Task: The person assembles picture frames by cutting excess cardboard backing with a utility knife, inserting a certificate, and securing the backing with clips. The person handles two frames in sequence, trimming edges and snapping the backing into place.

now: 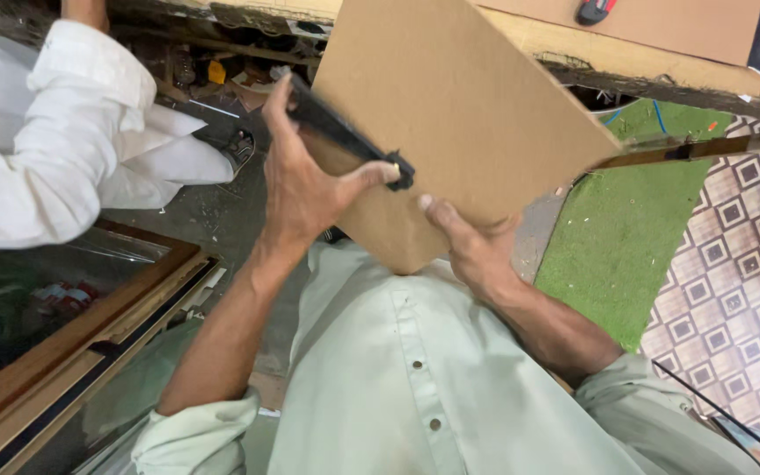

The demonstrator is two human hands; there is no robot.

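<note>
Closest in, the person's pale green buttoned shirt fills the bottom of the view, and both bare forearms rise from its rolled sleeves toward a flat brown hardboard panel held up off any surface, tilted, its lowest corner just above the chest. The right hand is closed on that lower corner from beneath, thumb pressed on the face of the board. The left hand is wrapped around a narrow black moulding strip that runs along the board's left edge, thumb pushing at the strip's lower end. Since nothing carries the panel, a slip of the right hand's hold would probably let it swing or drop toward the floor; pushing harder at the strip could also twist the thin board. The strip looks seated only partly, so it may skid off the edge, and fingers lying along that edge risk a pinch or scrape. To the left stand wood-framed glass panes, near enough that a falling corner might strike them. Beside them is another person's white sleeve. Farther off, a rough wooden table carries a red-handled tool near its far edge, with green turf and patterned flooring below.
</note>
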